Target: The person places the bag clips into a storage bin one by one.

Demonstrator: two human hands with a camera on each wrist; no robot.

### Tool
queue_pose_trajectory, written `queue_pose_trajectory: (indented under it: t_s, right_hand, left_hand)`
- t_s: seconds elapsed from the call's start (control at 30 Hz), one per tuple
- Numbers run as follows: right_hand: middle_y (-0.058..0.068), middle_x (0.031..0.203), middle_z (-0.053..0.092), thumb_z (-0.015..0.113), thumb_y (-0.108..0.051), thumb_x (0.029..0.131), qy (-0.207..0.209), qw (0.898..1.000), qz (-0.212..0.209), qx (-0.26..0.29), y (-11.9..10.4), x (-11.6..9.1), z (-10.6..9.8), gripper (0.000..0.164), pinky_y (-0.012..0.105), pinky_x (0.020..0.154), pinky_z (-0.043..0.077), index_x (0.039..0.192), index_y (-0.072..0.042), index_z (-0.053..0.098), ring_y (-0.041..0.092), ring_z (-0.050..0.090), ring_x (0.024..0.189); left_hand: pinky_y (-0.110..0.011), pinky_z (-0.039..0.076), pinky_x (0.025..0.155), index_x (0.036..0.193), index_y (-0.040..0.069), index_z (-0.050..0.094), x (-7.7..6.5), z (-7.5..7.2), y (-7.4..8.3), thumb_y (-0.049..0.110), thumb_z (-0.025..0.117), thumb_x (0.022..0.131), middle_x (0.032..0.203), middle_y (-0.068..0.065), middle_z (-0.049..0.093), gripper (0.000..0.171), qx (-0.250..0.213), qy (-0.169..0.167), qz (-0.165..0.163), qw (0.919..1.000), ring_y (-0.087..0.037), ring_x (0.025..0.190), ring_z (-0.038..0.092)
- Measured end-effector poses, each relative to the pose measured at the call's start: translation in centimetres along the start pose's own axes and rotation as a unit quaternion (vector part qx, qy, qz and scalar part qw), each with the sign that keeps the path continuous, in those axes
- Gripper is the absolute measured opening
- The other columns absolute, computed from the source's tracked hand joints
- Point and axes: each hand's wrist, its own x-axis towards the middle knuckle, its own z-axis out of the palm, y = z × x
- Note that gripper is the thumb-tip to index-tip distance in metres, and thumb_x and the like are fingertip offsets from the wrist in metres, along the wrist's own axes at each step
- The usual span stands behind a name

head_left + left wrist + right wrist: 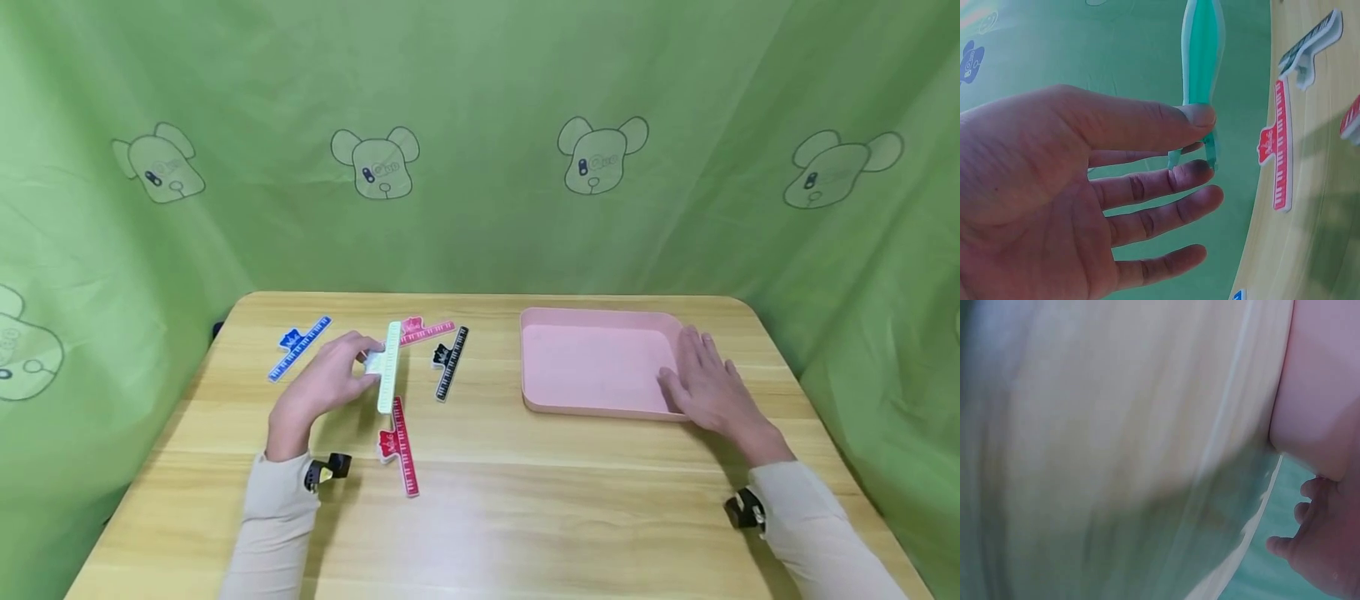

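Note:
Between thumb and fingers, my left hand (330, 372) pinches a mint-green piano-keyboard clip (389, 368), raised over the table. The left wrist view shows this clip (1202, 56) edge-on, with the thumb on one side; the lower fingers are spread. A pink clip (426, 331) and a black clip (450, 364) lie beyond it, a red clip (402, 447) nearer the front, and a blue clip (300, 348) to the left. My right hand (708, 385) holds the right side of a shallow pink tray (600, 410), thumb over the rim and fingers along the outside.
The wooden table (480, 517) has rounded back corners. A green curtain (480, 233) with printed bear heads surrounds it at the back and sides. Black wrist cameras sit at both sleeves.

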Motion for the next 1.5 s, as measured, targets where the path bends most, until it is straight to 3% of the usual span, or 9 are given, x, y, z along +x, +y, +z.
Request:
queue_pose_trajectory:
  t_s: [0.6, 0.8, 1.0, 1.5]
  right_hand:
    - [0.029, 0.166, -0.013, 0.027, -0.046, 0.11, 0.003, 1.0, -0.01, 0.005, 0.2, 0.7, 0.6, 0.08, 0.083, 0.108, 0.01, 0.158, 0.006, -0.011, 0.053, -0.007, 0.151]
    - [0.03, 0.165, -0.012, 0.029, -0.044, 0.11, -0.004, 1.0, -0.015, 0.004, 0.5, 0.3, 0.8, 0.08, 0.084, 0.106, 0.011, 0.158, 0.008, -0.01, 0.055, -0.007, 0.15]
    - [0.03, 0.165, -0.012, 0.029, -0.043, 0.11, 0.003, 1.0, -0.026, 0.006, 0.2, 0.8, 0.7, 0.079, 0.084, 0.106, 0.011, 0.158, 0.007, -0.01, 0.054, -0.008, 0.15]
    - [0.031, 0.164, -0.012, 0.03, -0.042, 0.11, 0.013, 0.999, -0.036, 0.005, 0.4, 1.1, 1.0, 0.08, 0.085, 0.104, 0.012, 0.158, 0.008, -0.01, 0.055, -0.005, 0.15]
  left_hand:
    - [-0.046, 0.055, 0.094, 0.132, -0.005, 0.063, 1.0, 0.5, 1.4, 0.003, 0.077, 0.087, 0.121, -0.018, 0.065, 0.048, -0.02, 0.008, -0.004, 0.9998, -0.033, 0.109, 0.062]
    - [-0.043, 0.056, 0.093, 0.131, -0.004, 0.064, 1.3, 1.1, 1.3, 0.003, 0.078, 0.087, 0.119, -0.016, 0.065, 0.046, -0.024, -0.004, -0.007, 0.9997, -0.032, 0.109, 0.062]
    - [-0.043, 0.056, 0.093, 0.13, -0.003, 0.065, 1.6, 1.2, 1.4, 0.004, 0.078, 0.087, 0.118, -0.014, 0.065, 0.045, -0.026, 0.008, -0.004, 0.9996, -0.032, 0.109, 0.062]
    - [-0.039, 0.056, 0.093, 0.13, -0.001, 0.065, 2.7, 2.1, 1.5, 0.007, 0.078, 0.088, 0.116, -0.011, 0.065, 0.045, -0.03, -0.012, 0.004, 0.9995, -0.027, 0.107, 0.062]
